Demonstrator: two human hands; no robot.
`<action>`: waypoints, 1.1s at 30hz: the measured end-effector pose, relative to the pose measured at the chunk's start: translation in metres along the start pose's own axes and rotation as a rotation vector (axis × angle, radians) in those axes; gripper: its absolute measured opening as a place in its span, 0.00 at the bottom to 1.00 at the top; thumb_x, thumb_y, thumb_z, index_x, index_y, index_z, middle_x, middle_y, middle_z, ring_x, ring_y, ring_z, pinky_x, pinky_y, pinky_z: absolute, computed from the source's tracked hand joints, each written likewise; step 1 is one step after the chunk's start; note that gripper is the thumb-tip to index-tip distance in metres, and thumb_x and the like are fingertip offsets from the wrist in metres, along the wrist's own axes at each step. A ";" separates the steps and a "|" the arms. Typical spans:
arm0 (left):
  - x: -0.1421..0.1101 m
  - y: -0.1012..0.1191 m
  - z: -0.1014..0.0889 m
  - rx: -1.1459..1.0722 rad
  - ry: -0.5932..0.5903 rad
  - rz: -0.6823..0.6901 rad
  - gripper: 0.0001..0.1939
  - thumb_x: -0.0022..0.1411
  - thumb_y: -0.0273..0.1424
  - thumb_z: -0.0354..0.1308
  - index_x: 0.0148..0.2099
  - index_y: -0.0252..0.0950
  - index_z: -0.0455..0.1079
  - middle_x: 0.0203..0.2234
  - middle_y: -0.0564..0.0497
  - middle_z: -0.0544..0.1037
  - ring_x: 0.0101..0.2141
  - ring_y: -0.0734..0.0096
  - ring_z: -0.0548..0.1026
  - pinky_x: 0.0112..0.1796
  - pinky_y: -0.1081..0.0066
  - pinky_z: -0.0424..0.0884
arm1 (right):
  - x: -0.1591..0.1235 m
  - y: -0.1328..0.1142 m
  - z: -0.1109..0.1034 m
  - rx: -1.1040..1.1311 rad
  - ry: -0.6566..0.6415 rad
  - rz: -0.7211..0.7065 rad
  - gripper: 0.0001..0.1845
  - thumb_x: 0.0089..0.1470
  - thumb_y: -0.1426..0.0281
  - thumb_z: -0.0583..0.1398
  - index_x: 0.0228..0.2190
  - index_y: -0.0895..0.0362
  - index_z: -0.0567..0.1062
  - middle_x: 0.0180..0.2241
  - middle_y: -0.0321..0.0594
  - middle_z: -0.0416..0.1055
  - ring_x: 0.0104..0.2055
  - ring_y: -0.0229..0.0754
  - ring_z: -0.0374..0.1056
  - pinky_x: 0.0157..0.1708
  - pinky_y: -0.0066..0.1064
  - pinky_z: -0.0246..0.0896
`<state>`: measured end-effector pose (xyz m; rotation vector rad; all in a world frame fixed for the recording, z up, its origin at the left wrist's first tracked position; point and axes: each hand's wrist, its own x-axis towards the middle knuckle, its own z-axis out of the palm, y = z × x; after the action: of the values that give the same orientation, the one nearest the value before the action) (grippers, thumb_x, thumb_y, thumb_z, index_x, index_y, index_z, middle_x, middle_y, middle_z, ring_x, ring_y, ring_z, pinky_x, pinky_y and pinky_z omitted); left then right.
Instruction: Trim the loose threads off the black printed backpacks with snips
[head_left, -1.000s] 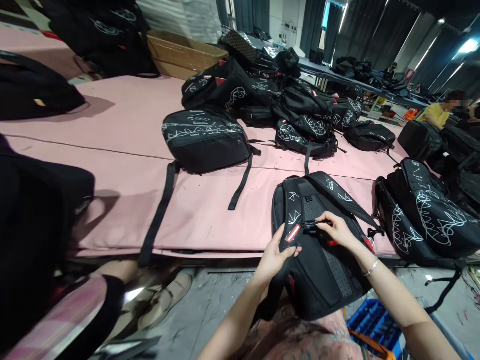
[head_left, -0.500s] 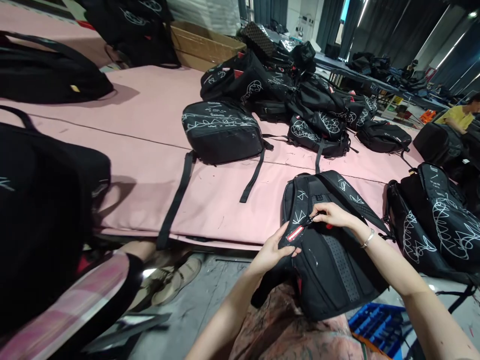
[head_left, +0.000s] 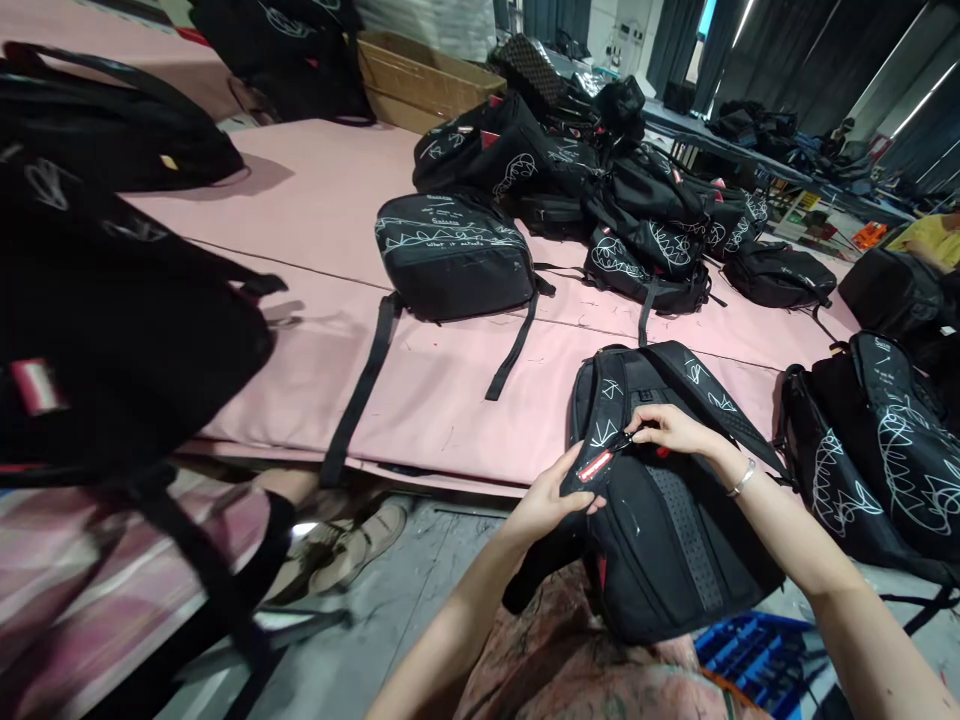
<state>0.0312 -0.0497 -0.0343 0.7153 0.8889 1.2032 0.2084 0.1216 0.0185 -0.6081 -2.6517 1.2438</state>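
A black backpack [head_left: 652, 560] with white scribble prints leans from my lap onto the edge of the pink table, its back panel and straps facing me. My left hand [head_left: 551, 500] grips one of its shoulder straps [head_left: 604, 430] by the padded part, close to a red-and-white label [head_left: 595, 466]. Just above that label, my right hand [head_left: 666, 428] pinches a small dark piece at the strap, too small to make out. The other shoulder strap [head_left: 697, 385] lies loose to the right.
On the pink table [head_left: 285, 250] another black backpack [head_left: 457, 265] stands upright, straps hanging forward. Several more backpacks [head_left: 645, 220] are heaped behind it, others [head_left: 885, 450] at right. A person at left handles a backpack [head_left: 112, 320]. A blue crate [head_left: 750, 655] sits below; a cardboard box [head_left: 420, 85] stands behind.
The backpack at the far left has swung over, now showing a red-and-white patch. My hands keep nearly the same hold on the strap. The view has shifted slightly.
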 end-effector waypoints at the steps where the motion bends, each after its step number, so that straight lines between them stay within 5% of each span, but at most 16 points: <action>1: 0.000 0.000 0.000 0.005 -0.001 0.010 0.41 0.48 0.29 0.64 0.62 0.38 0.49 0.45 0.44 0.68 0.31 0.69 0.74 0.32 0.72 0.70 | 0.001 -0.001 0.000 -0.031 -0.003 -0.018 0.06 0.51 0.68 0.59 0.31 0.60 0.72 0.32 0.37 0.71 0.34 0.37 0.66 0.36 0.27 0.59; 9: 0.001 0.003 0.002 0.055 -0.021 0.042 0.40 0.48 0.28 0.63 0.61 0.33 0.49 0.35 0.48 0.72 0.27 0.73 0.72 0.32 0.71 0.69 | 0.006 -0.009 0.002 -0.194 0.026 -0.152 0.07 0.52 0.67 0.59 0.29 0.59 0.73 0.30 0.37 0.71 0.33 0.37 0.66 0.36 0.28 0.58; 16: -0.001 0.007 0.005 0.041 -0.054 0.072 0.38 0.48 0.28 0.62 0.60 0.35 0.51 0.41 0.46 0.69 0.27 0.74 0.72 0.33 0.70 0.69 | 0.007 -0.018 0.009 -0.218 0.012 -0.154 0.06 0.53 0.68 0.59 0.29 0.59 0.72 0.30 0.37 0.71 0.33 0.38 0.66 0.35 0.28 0.58; 33: 0.001 0.005 0.011 0.054 0.000 0.059 0.36 0.47 0.24 0.62 0.58 0.36 0.53 0.37 0.48 0.70 0.28 0.70 0.75 0.29 0.72 0.68 | 0.008 -0.042 0.024 -0.356 0.001 -0.186 0.07 0.54 0.67 0.58 0.31 0.58 0.71 0.31 0.39 0.71 0.35 0.39 0.67 0.38 0.29 0.59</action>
<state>0.0383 -0.0472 -0.0246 0.7894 0.9085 1.2348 0.1816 0.0840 0.0353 -0.3907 -2.8720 0.7288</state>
